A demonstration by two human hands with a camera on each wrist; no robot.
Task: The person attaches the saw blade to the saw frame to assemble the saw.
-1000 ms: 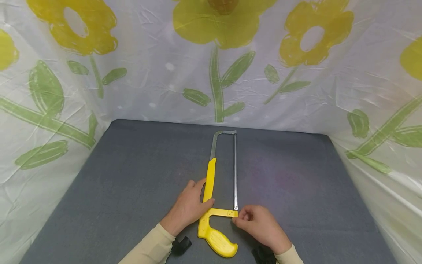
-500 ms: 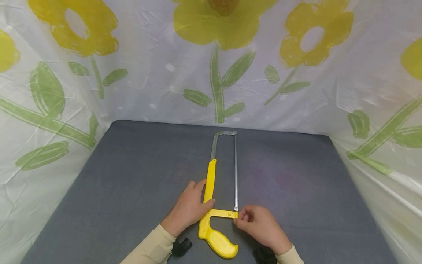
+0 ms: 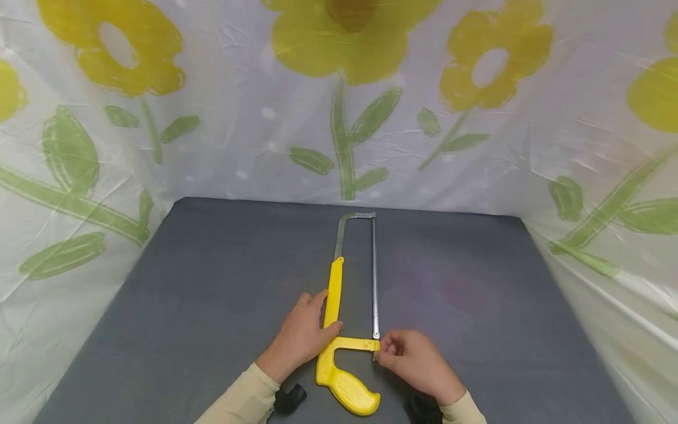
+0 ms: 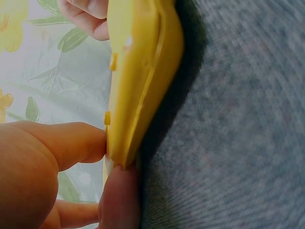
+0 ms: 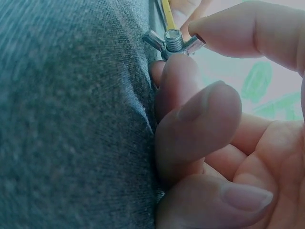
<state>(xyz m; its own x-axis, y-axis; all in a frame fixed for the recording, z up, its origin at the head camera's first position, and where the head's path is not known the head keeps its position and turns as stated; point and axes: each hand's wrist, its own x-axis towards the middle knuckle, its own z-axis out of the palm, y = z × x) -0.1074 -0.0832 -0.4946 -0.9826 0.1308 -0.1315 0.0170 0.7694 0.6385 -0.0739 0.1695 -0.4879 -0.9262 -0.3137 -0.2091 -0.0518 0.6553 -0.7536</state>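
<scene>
A hacksaw with a yellow frame (image 3: pixel 335 282) lies flat on the dark grey cloth, handle (image 3: pixel 354 393) toward me and blade (image 3: pixel 375 277) on the right. My left hand (image 3: pixel 296 338) grips the frame's yellow spine, fingers on its outer side and thumb across it; the left wrist view shows a thumb (image 4: pixel 81 143) pressed against the yellow edge. At the end of the near yellow arm, my right hand (image 3: pixel 421 362) pinches a metal wing nut (image 5: pixel 153 40). A threaded bolt end (image 5: pixel 174 42) pokes through that nut. The other right fingers are curled near the cloth.
Grey cloth (image 3: pixel 222 282) covers the table under the saw. White curtains with printed yellow flowers (image 3: pixel 238 129) hang at the back and both sides. Dark wrist gear (image 3: pixel 290 399) sits below the left sleeve.
The head view has shifted slightly. A sliver of metal now shows by my right thumb below the yellow arm. Both hands keep their places on the saw.
</scene>
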